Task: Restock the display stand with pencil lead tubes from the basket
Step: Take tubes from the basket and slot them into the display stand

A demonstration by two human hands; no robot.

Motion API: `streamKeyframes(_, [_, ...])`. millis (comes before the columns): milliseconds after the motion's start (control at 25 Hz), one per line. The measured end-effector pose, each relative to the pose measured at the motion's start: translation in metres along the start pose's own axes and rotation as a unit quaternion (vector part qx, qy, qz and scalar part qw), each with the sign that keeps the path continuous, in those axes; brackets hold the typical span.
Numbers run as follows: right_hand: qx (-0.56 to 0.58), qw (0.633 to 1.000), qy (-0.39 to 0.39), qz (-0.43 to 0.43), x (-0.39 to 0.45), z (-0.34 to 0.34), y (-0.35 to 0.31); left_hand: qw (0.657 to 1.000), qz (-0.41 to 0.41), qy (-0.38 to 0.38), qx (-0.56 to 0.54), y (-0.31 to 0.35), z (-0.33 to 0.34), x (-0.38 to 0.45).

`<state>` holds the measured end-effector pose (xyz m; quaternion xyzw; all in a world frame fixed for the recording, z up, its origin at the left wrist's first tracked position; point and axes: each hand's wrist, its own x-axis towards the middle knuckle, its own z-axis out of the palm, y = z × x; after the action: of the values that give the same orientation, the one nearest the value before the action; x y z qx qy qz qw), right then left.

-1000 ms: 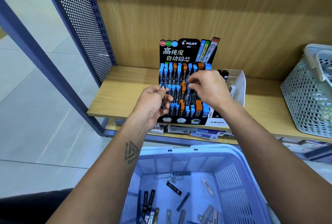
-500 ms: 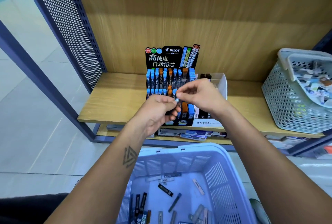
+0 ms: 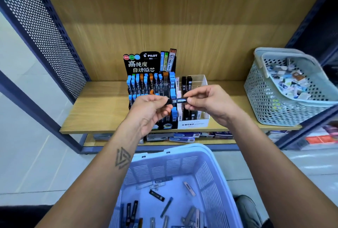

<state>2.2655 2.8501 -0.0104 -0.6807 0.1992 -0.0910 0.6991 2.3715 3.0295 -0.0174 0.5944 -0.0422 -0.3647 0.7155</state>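
A wood-grain shelf (image 3: 102, 112) with a matching back panel is framed by dark perforated metal sides, and a black Pilot display stand (image 3: 150, 89) is set near the middle of the shelf, its rows filled with blue- and orange-capped tubes. Just beside it on the right a white Mono box (image 3: 193, 123) is placed, and a pale perforated basket (image 3: 274, 103) of mixed items sits toward the shelf's right edge. Below, in front of the shelf, a lavender basket (image 3: 210, 169) is seen with loose lead tubes scattered on its bottom. A black pencil lead tube (image 3: 177, 101) is held level in front of the stand, pinched at its left end by the left hand (image 3: 150, 112) and at its right end by the fingertips of the right hand (image 3: 208, 103); further tubes may be tucked in the left palm, though this cannot be made out. The tube is judged to be light, stiff and smooth-sided, so a slip is possible. It would best be taken near one end, leaving the other end free to be lowered into a slot.
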Motion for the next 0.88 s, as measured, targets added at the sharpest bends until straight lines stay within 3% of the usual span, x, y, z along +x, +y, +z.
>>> streamKeyframes(240, [0.040, 0.999, 0.003, -0.004, -0.003, -0.027, 0.008, 0.988, 0.092, 0.012, 0.125, -0.012, 0.024, 0.008])
streamKeyframes(400, [-0.122, 0.990, 0.019, -0.060, 0.000, -0.034, 0.017, 0.961, 0.149, 0.013, 0.231, -0.018, 0.041, 0.016])
streamKeyframes(520, [-0.291, 0.948, 0.047, -0.124, 0.008, -0.029, 0.024, 0.934, 0.174, 0.005, 0.311, -0.016, 0.059, 0.025])
streamKeyframes(680, [-0.419, 0.879, 0.100, -0.205, 0.021, -0.032, 0.024, 0.890, 0.239, 0.007, 0.389, -0.004, 0.077, 0.040])
streamKeyframes(760, [-0.411, 0.882, 0.133, -0.190, 0.028, -0.039, 0.019, 0.858, 0.262, 0.017, 0.441, -0.002, 0.079, 0.044])
streamKeyframes(880, [-0.350, 0.903, 0.199, -0.148, 0.038, -0.049, 0.017, 0.767, 0.271, -0.013, 0.582, -0.018, 0.076, 0.040])
